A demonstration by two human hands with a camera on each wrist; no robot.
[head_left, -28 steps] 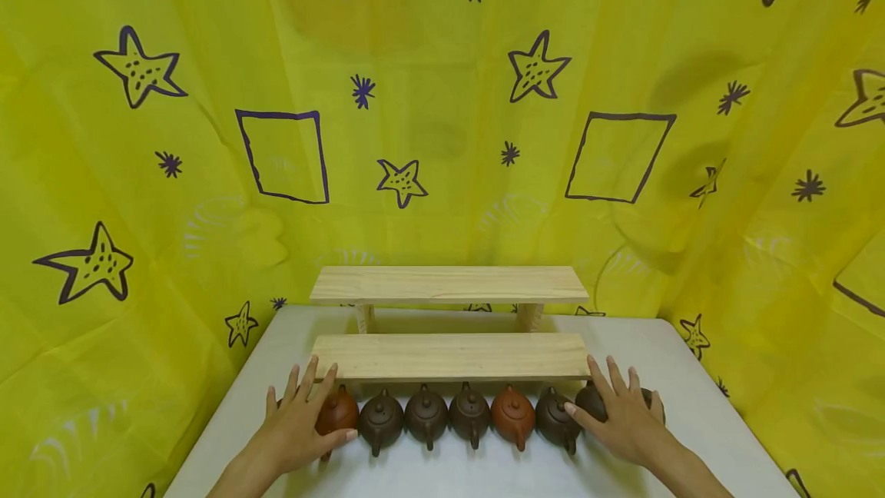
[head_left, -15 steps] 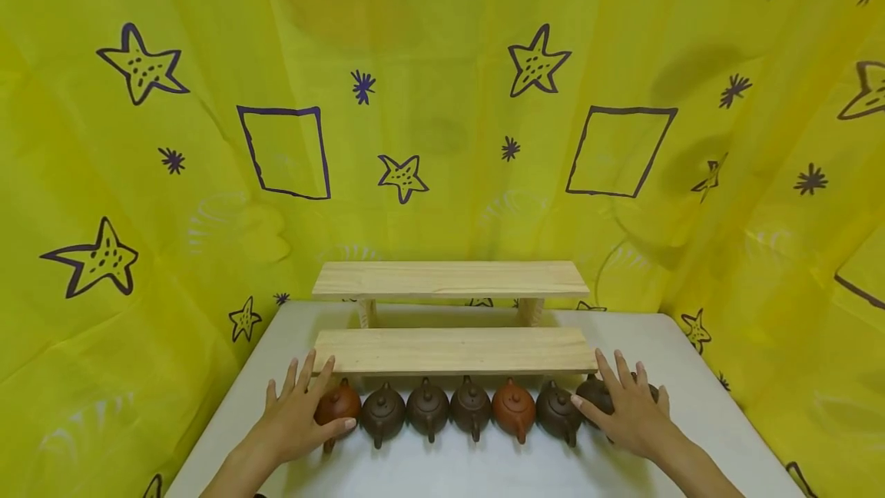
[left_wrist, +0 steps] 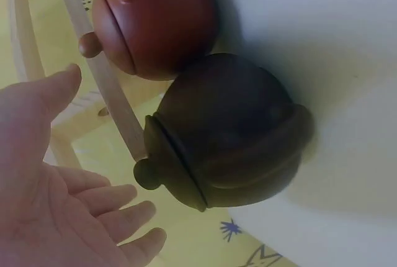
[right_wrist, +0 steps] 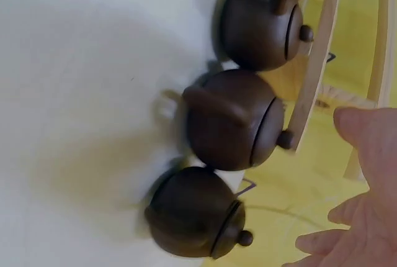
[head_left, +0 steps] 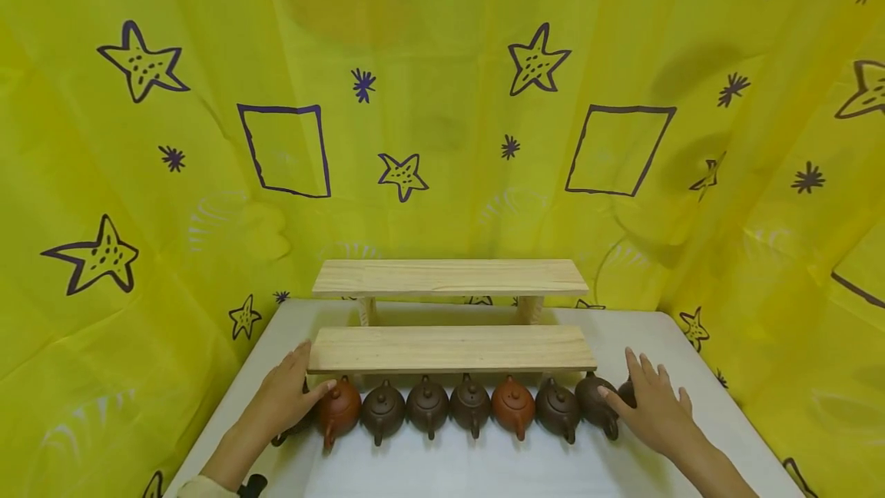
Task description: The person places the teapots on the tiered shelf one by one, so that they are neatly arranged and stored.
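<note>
A row of several teapots stands in front of the lower wooden shelf. My left hand (head_left: 282, 398) hovers with spread fingers over the dark teapot at the left end; in the left wrist view the hand (left_wrist: 56, 186) is beside that dark teapot (left_wrist: 229, 133), near a reddish one (left_wrist: 158, 22), gripping neither. My right hand (head_left: 657, 410), fingers extended, is above the right end of the row and partly hides the last dark teapot. In the right wrist view, the hand (right_wrist: 353, 199) is apart from the dark teapots (right_wrist: 232, 121). A second reddish teapot (head_left: 514, 408) stands right of the middle.
Behind the row are a lower wooden shelf (head_left: 452, 349) and a raised upper shelf (head_left: 449, 277) on legs. The white table (head_left: 442, 475) is bordered by yellow patterned cloth (head_left: 442, 229). A small black object (head_left: 253, 486) lies by the left sleeve.
My left hand has moved left, uncovering the reddish teapot. My right hand has shifted right, showing more of the dark teapot second from the right end.
</note>
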